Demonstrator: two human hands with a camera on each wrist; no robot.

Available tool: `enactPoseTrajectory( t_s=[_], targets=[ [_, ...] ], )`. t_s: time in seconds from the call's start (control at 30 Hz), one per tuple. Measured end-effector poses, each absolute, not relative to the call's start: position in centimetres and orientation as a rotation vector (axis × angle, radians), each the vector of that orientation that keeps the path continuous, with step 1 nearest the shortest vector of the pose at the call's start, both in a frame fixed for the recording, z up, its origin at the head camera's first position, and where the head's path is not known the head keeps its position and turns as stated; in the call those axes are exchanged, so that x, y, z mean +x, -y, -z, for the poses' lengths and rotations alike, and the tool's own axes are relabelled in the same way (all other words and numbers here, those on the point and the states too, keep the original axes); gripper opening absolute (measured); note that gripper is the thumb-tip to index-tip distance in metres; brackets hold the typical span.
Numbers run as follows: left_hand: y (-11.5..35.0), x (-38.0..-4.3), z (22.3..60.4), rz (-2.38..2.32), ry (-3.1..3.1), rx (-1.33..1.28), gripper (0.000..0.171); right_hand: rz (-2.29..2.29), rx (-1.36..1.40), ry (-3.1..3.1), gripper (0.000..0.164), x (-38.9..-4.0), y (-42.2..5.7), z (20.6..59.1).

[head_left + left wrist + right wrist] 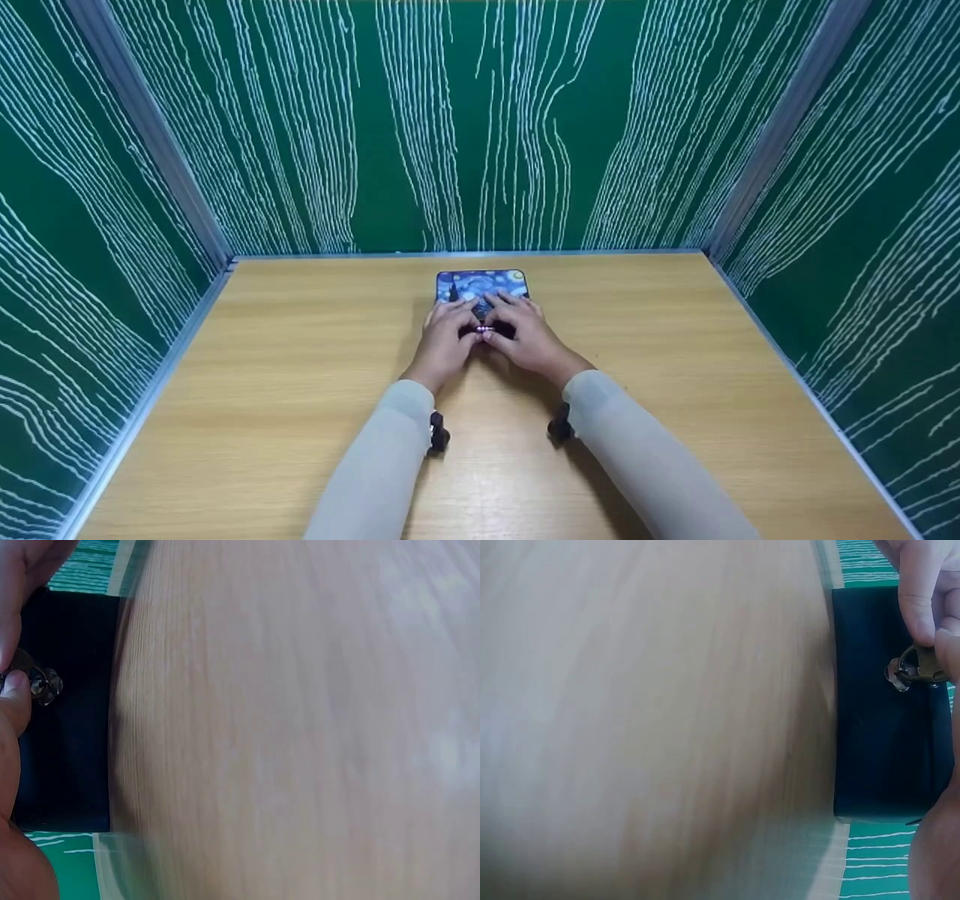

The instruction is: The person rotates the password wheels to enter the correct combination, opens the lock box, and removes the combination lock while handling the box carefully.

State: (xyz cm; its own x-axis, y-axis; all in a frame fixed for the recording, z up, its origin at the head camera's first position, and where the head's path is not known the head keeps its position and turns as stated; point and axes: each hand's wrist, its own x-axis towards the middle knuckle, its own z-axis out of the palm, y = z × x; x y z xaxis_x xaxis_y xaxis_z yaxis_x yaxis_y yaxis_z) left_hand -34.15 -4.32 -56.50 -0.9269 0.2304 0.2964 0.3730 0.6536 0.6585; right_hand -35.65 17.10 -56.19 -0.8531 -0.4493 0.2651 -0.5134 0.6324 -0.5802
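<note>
A tin box (pixel 480 281) with a swirling blue painted lid stands at the back middle of the table. Its dark front (pixel 881 742) carries a small metal clasp (pixel 898 675). At this clasp hangs a small bronze-coloured padlock (pixel 928 664), its curved shackle passing by the clasp. From the left side, my left hand (pixel 448 337) pinches the padlock, with its other fingers resting over the lid. My right hand (pixel 529 337) pinches the padlock from the other side, fingers likewise on the lid. The two thumbs nearly meet at the metal, hiding part of the padlock.
The wooden table (pixel 300 375) reaches back to green walls (pixel 397 150) with white wavy lines. Metal posts (pixel 780 127) stand at the back corners. Both forearms wear light sleeves (pixel 645 442), with small dark cameras (pixel 560 425) beneath the wrists.
</note>
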Motion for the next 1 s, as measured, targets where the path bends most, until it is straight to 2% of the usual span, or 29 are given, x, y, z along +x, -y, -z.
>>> enactPoseTrajectory(
  t_s=[0.2,1.0],
  targets=[
    [4.35,-34.22,56.48,1.124,2.69,-0.504,0.0,-1.036,0.784,2.768,0.017,-35.55,-17.1,56.21],
    [4.42,-34.0,56.33,1.126,2.741,-0.484,0.006,-1.059,0.757,2.774,0.016,-35.3,-17.05,56.07]
  ],
)
